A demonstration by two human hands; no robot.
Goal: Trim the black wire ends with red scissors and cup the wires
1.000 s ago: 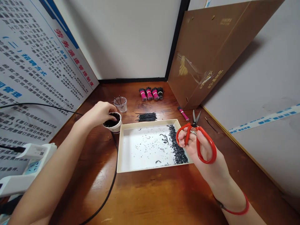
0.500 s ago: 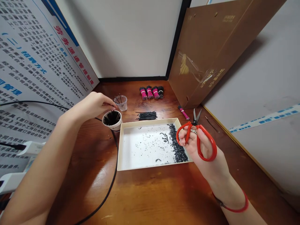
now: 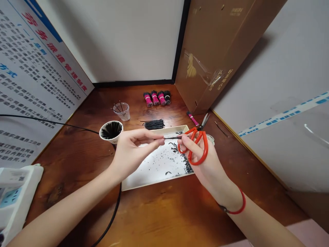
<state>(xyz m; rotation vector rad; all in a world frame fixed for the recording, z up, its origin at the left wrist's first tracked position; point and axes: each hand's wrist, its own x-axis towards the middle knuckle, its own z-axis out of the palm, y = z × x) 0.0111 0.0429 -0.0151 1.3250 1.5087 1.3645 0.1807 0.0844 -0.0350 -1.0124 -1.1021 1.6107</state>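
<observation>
Two hands raised together above the white tray [image 3: 156,183], the left hand [image 3: 133,154] and right hand [image 3: 202,163] facing each other. Left thumb and forefinger closed in a firm pinch on one thin black wire [image 3: 172,138], held level across the gap between the hands. Its other end at the right hand's fingertips [image 3: 181,137], apparently pinched there too, though fingers hide that end. Right hand clenched through the loops of the red-handled scissors [image 3: 197,147], with the blades [image 3: 205,121] pointing away past the knuckles, well off the wire.

Best kept for this work: a short grip near the wire's end, the wire straight and slightly taut, the scissor points clear of the fingertips, and both wrists low and steady.

Just beyond the left hand, a paper cup [image 3: 111,131] packed with upright black wires; farther on, a clear plastic cup [image 3: 121,111] holding a few. Ahead of both hands, a loose bunch of black wires [image 3: 154,124] and four banded wire bundles [image 3: 155,98]. Directly below the hands, black clippings [image 3: 174,147] scattered in the tray. Beyond the right hand, a small pink-tied bundle [image 3: 192,118].
</observation>
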